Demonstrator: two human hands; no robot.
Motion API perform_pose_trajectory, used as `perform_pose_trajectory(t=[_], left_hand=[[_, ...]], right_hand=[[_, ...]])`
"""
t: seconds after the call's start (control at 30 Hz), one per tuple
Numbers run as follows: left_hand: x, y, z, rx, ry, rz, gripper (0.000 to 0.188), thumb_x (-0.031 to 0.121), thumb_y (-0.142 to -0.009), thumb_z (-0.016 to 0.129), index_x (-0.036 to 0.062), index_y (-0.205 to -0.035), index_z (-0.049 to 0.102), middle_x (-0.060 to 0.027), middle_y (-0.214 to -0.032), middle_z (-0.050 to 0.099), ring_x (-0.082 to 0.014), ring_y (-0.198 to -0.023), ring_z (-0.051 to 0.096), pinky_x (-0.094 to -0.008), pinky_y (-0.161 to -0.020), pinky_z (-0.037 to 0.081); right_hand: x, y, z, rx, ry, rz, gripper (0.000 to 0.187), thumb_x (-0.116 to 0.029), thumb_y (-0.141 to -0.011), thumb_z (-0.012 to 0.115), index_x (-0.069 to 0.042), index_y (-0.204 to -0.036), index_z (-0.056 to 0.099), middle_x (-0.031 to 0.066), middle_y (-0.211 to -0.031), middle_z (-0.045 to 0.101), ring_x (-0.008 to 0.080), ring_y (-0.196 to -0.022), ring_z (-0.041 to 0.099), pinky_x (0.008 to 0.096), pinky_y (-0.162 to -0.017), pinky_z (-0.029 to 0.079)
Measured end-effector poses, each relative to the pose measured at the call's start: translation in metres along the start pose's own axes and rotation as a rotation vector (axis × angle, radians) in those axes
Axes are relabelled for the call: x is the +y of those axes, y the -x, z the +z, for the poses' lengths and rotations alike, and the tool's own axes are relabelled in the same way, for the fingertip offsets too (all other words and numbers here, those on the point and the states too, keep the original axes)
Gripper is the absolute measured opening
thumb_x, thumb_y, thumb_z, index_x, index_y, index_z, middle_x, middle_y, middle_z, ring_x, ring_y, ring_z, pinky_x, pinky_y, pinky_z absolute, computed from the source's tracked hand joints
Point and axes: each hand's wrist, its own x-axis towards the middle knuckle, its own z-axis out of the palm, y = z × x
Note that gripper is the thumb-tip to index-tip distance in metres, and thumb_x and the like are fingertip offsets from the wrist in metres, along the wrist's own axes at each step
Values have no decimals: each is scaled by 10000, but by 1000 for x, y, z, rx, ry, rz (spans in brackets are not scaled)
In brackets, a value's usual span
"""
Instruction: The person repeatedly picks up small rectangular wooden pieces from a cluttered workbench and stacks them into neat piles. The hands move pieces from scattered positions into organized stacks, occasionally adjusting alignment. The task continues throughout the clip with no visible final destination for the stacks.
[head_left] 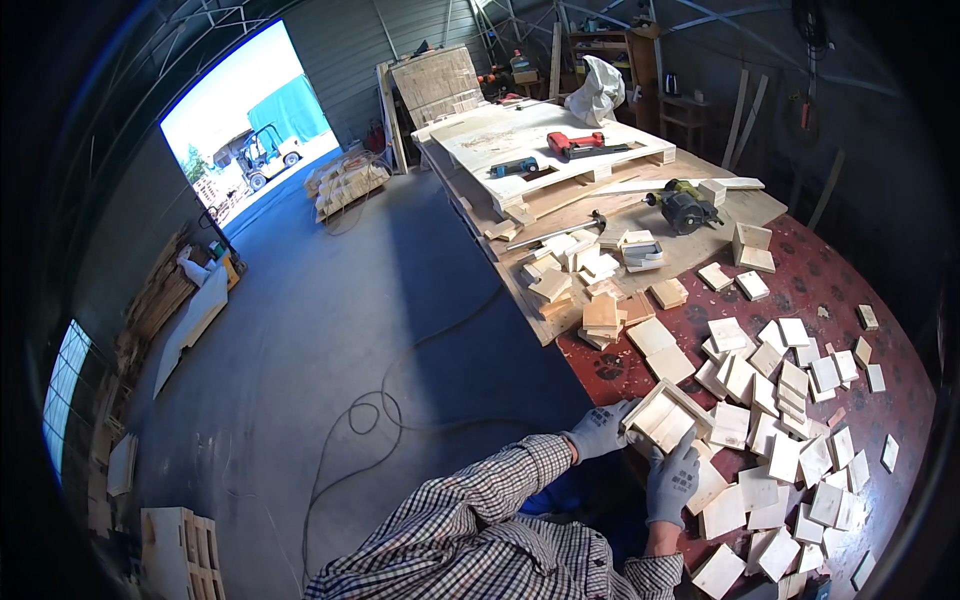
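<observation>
A small shallow wooden tray point(664, 418) with raised rims is tilted in front of me at the table's near edge. My left hand point(598, 431), in a grey work glove, grips its left corner. My right hand point(673, 482), gloved alike, has its fingers at the tray's lower edge, with the thumb side hidden. Many loose square wood blocks point(733, 427) lie heaped just right of the tray. Beyond it rest two flat wood pieces point(660, 350) and a small stack of blocks point(600, 316).
A red patterned tabletop point(845, 290) carries the blocks. Farther back are a hammer point(560, 233), a dark power tool point(687, 207), a red nail gun point(580, 145) and a blue tool point(514, 167) on a pallet point(470, 150). A cable point(395, 400) loops over the floor at left.
</observation>
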Motion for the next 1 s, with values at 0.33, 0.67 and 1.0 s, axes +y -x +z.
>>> perform_pose_trajectory(t=[0.33, 0.67, 1.0], left_hand=[[-9, 4, 7, -6, -69, -17, 694, 437, -1013, 648, 40, -1545, 445, -246, -1371, 618, -419, -1219, 645, -494, -1015, 544], [9, -6, -11, -195, 50, -122, 836, 478, -994, 673, 10, -1610, 356, -300, -1507, 534, -446, -1333, 588, -494, -1111, 495], [-5, 57, -59, -31, 508, -262, 886, 334, -1029, 712, 87, -1704, 195, -177, -1376, 585, -254, -994, 699, -380, -901, 585]], right_hand=[[-6, 2, -1, 9, 7, 1, 915, -255, -909, 800, 16, -1635, 314, 201, -1118, 622, 380, -978, 638, 474, -832, 534], [-5, 2, -1, -19, 76, 19, 916, -225, -888, 767, 52, -1621, 292, 264, -1204, 591, 444, -1085, 608, 517, -914, 510], [3, 0, 11, 34, 182, 65, 877, -221, -906, 715, 43, -1626, 289, 281, -1304, 566, 465, -1144, 618, 534, -950, 513]])
